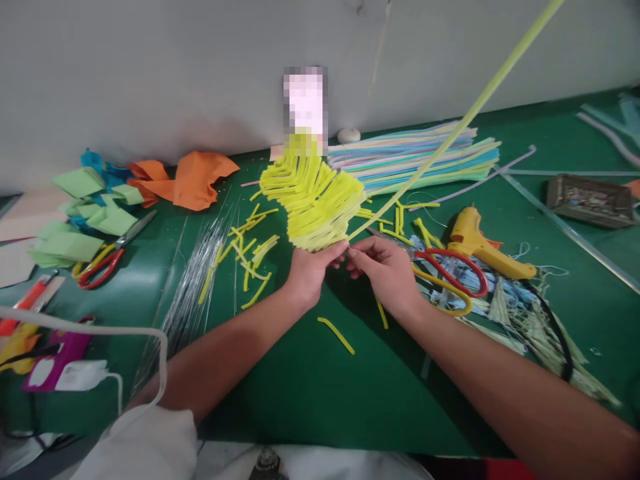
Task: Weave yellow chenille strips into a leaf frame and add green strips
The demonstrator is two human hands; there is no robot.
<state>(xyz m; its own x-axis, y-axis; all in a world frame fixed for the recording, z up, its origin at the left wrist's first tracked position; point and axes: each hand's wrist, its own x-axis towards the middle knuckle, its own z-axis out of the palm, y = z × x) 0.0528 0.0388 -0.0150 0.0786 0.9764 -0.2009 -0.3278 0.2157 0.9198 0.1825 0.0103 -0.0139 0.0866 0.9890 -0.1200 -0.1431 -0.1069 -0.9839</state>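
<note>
My left hand [311, 272] is closed around the lower edge of a yellow leaf shape [320, 200] made of rows of fuzzy pipe cleaners. Beside it, my right hand [387, 268] pinches the near end of a long pale-yellow pipe cleaner [440, 153], which meets the leaf's base and slants up to the top right. The fingertips of both hands nearly touch there. Short cut yellow pieces [255, 257] are scattered left of the leaf, and one cut piece [336, 335] lies below the hands. Red-and-yellow scissors [453, 273] lie partly behind my right hand.
On the green table [300, 400], a yellow glue gun [483, 247] lies right, near a small tray [590, 200]. Behind is a bundle of pastel pipe cleaners [425, 157]. Left are clear wires [195, 273], other scissors [113, 257] and orange paper [200, 180]. A white cable [100, 321] crosses my left forearm.
</note>
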